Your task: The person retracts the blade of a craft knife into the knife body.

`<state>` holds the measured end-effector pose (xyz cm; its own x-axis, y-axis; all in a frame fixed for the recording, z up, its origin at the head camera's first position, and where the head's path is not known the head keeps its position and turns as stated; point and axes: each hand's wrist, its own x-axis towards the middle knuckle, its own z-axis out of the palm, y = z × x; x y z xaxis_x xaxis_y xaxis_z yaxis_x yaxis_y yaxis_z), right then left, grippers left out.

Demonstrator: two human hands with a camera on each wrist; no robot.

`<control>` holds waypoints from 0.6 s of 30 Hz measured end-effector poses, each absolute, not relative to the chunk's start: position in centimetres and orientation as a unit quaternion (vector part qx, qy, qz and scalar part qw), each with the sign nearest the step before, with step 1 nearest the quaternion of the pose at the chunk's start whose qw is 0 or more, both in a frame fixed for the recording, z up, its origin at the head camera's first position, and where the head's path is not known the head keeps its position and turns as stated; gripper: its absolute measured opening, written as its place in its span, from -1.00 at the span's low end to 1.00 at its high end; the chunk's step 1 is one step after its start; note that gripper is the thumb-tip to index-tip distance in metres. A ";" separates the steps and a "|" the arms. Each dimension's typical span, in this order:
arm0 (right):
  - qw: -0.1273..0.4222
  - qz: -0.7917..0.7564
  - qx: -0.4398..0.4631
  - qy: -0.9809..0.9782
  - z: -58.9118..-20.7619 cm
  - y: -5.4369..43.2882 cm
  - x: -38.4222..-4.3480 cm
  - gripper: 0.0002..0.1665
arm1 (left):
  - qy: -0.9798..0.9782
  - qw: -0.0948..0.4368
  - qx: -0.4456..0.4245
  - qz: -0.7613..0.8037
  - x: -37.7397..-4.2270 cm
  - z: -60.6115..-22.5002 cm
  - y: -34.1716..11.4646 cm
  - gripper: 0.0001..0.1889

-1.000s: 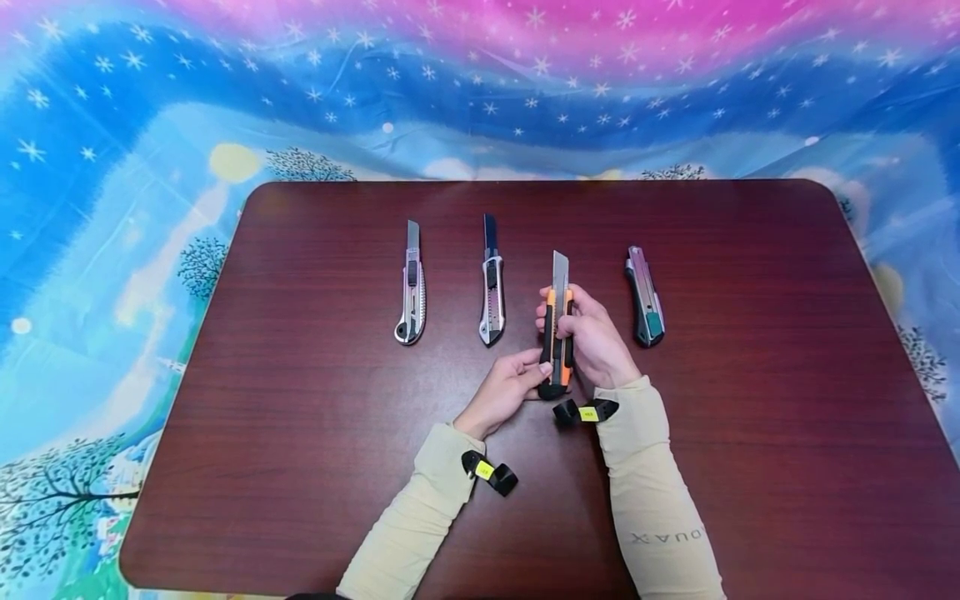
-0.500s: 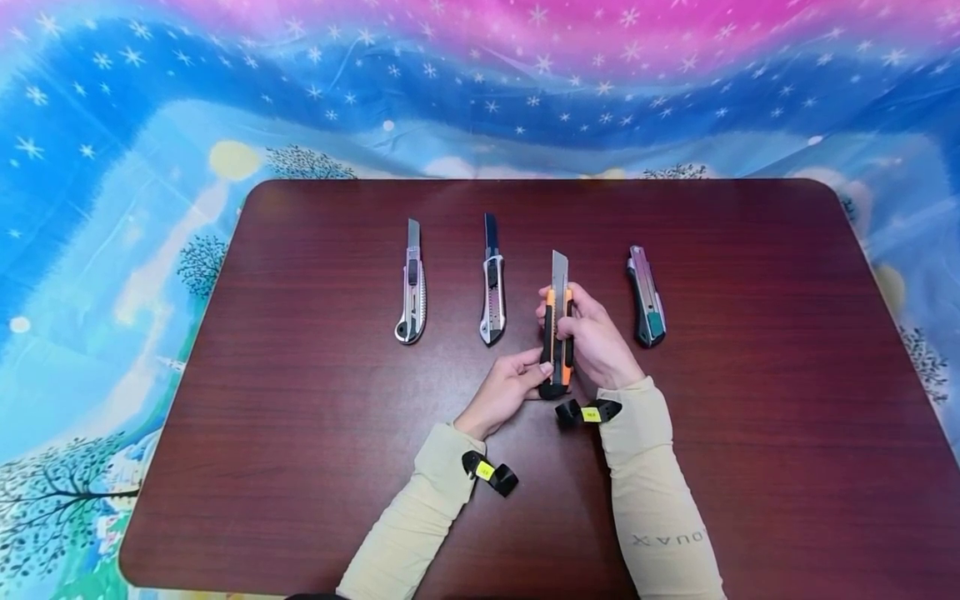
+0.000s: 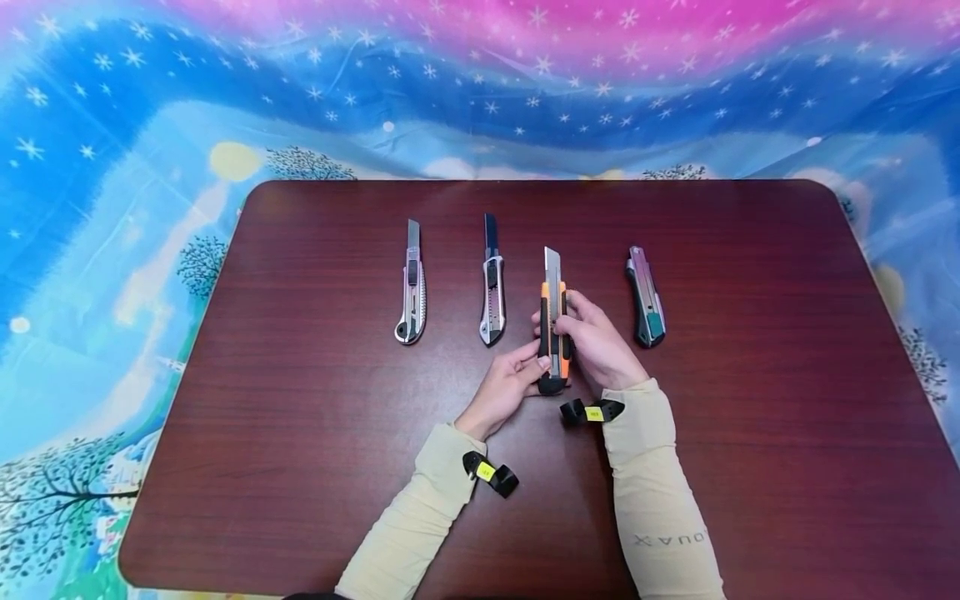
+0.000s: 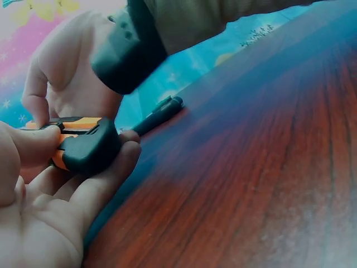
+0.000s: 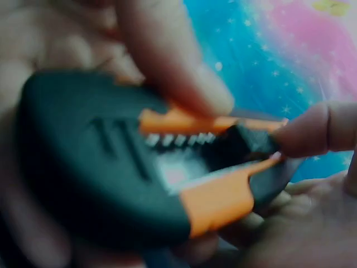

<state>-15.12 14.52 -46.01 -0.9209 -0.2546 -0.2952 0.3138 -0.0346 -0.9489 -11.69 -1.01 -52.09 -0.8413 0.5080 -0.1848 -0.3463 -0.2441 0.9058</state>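
Observation:
An orange-and-black utility knife (image 3: 553, 342) is in both hands over the table, its blade (image 3: 552, 265) out and pointing to the far side. Its black butt end sits in the left hand (image 3: 506, 387), which grips it with the thumb on top and fingers beneath, as the left wrist view also shows. Higher on the body, the right hand (image 3: 600, 346) holds the knife from the right side. In the right wrist view, the right thumb (image 5: 312, 131) touches the black slider (image 5: 245, 139) in the knife's channel. The right fingers behind the knife are partly hidden.
A silver utility knife (image 3: 411, 292) and a silver-and-black one (image 3: 492, 300) lie left of the hands with blades out. A utility knife with a green slider (image 3: 647, 300) lies on the right. The dark red wooden table (image 3: 300, 417) meets a patterned cloth (image 3: 480, 92) behind.
The knife has shifted slightly left and its blade tip has swung left. The right hand's fingers behind it show less now. The left hand has hardly moved.

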 end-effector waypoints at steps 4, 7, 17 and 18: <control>0.218 -0.714 0.025 0.664 -46.1 14.7 -15.1 -0.40 | 0.530 0.268 0.065 0.802 -11.9 -52.3 -0.9 -0.52; 0.229 -0.715 0.026 0.660 -46.1 14.8 -15.2 -0.40 | 0.515 0.275 0.062 0.809 -12.0 -52.3 -1.0 -0.52; 0.225 -0.737 0.045 0.635 -46.5 14.4 -15.3 -0.41 | 0.498 0.286 0.072 0.815 -12.0 -52.5 -0.9 -0.55; 0.224 -0.741 0.051 0.632 -46.5 14.3 -15.3 -0.41 | 0.497 0.287 0.074 0.815 -12.0 -52.5 -0.9 -0.55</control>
